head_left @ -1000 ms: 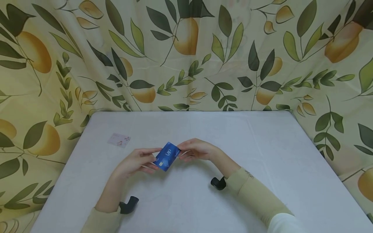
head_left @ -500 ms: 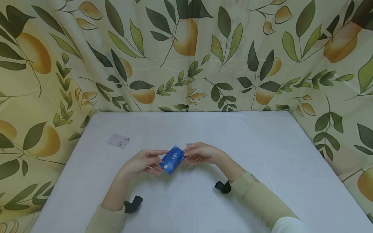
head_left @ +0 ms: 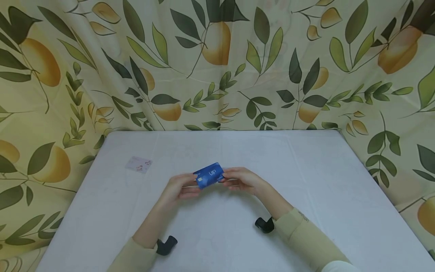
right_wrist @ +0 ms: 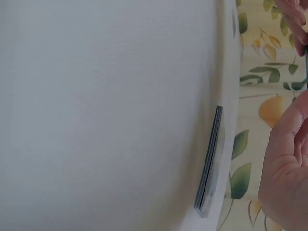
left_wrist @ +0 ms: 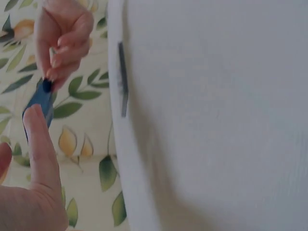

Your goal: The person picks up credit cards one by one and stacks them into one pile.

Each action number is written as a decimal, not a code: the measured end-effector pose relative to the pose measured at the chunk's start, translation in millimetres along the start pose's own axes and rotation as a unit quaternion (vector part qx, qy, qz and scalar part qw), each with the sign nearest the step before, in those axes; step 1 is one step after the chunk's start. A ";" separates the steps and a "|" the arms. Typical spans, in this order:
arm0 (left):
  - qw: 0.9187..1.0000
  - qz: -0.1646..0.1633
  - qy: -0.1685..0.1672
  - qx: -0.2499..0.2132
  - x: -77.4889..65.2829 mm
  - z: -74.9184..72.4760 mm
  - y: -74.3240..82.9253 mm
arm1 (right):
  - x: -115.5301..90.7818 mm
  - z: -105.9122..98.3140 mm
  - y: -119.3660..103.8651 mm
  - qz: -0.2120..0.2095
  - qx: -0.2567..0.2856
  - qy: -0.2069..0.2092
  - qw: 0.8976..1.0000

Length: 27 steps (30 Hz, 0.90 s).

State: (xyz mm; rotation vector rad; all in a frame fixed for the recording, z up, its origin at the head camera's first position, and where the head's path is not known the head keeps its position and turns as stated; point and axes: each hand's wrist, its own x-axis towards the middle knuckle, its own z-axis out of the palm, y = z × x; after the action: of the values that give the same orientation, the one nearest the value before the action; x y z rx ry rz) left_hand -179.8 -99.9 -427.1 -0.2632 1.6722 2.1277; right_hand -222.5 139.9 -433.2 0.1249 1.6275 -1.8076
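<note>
A blue card marked VIP (head_left: pixel 211 175) is held up above the table between the two hands. My left hand (head_left: pixel 178 189) holds its left end, fingers reaching along and below it; the thumb is mostly hidden. At the other end my right hand (head_left: pixel 246 180) pinches the card's edge. In the left wrist view the blue card (left_wrist: pixel 40 102) hangs from the right hand's fingertips, with a nearly straight left finger against it. Whether a second card lies behind it, I cannot tell. A transparent card with red marks (head_left: pixel 139 164) lies flat at the table's back left.
Thin flat pieces with dark edges form a low stack (right_wrist: pixel 209 161) on the white table (head_left: pixel 289 158) near its far edge; in the head view the hands and card hide it. Black wrist-worn camera mounts (head_left: pixel 166 245) stick out inward. A patterned curtain (head_left: pixel 272 64) hangs behind.
Both hands have shifted right with the card. The card has turned from steeply tilted to nearly level. A small card edge visible behind the right hand half a second ago is now hidden.
</note>
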 end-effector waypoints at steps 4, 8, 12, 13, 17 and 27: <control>0.999 0.001 0.033 -0.014 4.5 13.1 -8.8 | -3.6 -3.0 4.1 -0.006 0.029 0.025 0.999; 0.998 0.009 0.059 -0.017 9.0 22.8 -14.6 | -6.8 -5.6 8.6 -0.012 0.051 0.035 0.998; 0.997 0.013 0.068 -0.022 14.0 28.6 -18.2 | -10.3 -8.8 12.9 -0.016 0.067 0.040 0.997; 0.997 0.013 0.069 -0.023 15.2 29.9 -18.9 | -11.0 -9.6 14.0 -0.016 0.070 0.042 0.997; 0.997 0.014 0.072 -0.027 20.9 34.2 -21.2 | -13.9 -13.5 18.0 -0.017 0.077 0.050 0.996; 0.997 -0.010 0.065 -0.031 42.0 47.9 -24.6 | -18.8 -27.5 24.3 -0.019 0.082 0.093 0.992</control>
State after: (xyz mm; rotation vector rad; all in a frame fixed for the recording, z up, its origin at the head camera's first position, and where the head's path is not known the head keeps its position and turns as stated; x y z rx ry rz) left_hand -201.5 -40.6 -453.0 -0.4447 1.6690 2.1921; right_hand -205.2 173.3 -449.9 0.3480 1.6139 -2.0082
